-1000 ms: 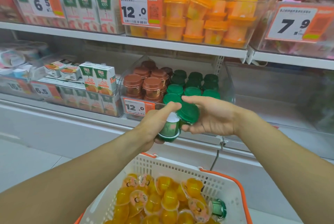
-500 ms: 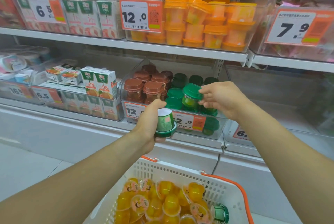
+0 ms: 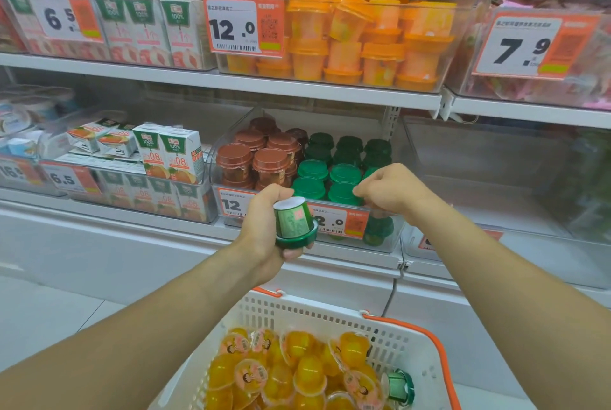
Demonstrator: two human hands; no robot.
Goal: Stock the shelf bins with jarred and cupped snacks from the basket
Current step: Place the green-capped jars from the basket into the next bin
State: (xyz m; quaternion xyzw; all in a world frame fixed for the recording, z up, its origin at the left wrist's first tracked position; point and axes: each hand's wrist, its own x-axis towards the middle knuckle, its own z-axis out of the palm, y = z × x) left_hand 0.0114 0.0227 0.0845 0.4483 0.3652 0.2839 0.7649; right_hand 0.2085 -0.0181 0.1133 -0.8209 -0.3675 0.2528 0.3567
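My left hand grips a green-lidded snack cup, held upside down in front of the clear shelf bin. That bin holds brown-lidded cups on its left and green-lidded cups on its right. My right hand hovers at the bin's front right with fingers loosely curled beside the front green lids, and I see nothing in it. Below, the white basket with orange handles contains several yellow jelly cups and one more green-lidded cup.
The shelf above carries a bin of orange cups with a 12.0 price tag. Juice cartons fill the bin to the left. To the right stands another clear bin. White shelf edges run across the view.
My right hand set its green-lidded cup into the bin among the others and has drawn back to the right without it. My left hand has lifted its cup slightly toward the bin.
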